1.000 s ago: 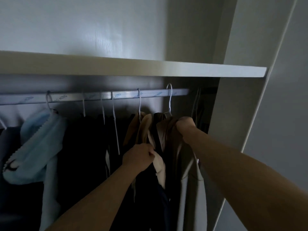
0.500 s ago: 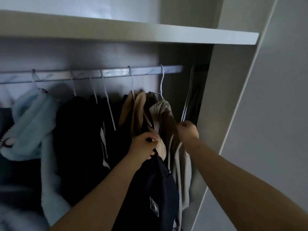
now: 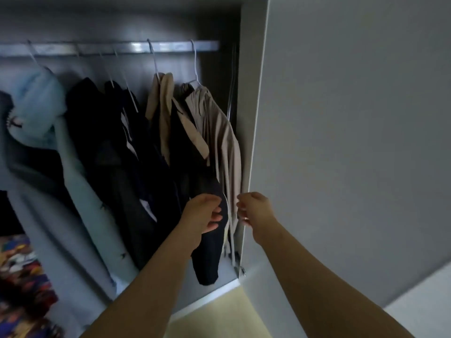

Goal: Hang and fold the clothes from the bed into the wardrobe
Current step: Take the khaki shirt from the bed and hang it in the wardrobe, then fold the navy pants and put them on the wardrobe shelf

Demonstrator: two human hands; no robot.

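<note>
The wardrobe rail (image 3: 170, 46) carries several hung garments on white wire hangers. At the right end hangs a beige jacket (image 3: 219, 132), and just left of it a dark navy garment with a beige collar (image 3: 192, 172). My left hand (image 3: 203, 213) is low in front of the navy garment's sleeve, its fingers loosely curled and nothing visibly pinched. My right hand (image 3: 255, 208) hovers beside the beige jacket's lower edge, fingers loosely curled toward the cloth. The bed is out of view.
A light blue hooded garment (image 3: 36, 108) and black clothes (image 3: 102, 142) fill the rail's left part. The wardrobe's side panel (image 3: 253, 118) stands right of my hands. Colourful folded fabric (image 3: 22, 276) lies at the bottom left. Yellowish floor (image 3: 219, 318) shows below.
Both hands have slid down from the hanger and collar area to the garments' lower part and loosened their grip. The view has tilted down, so the shelf is gone from sight.
</note>
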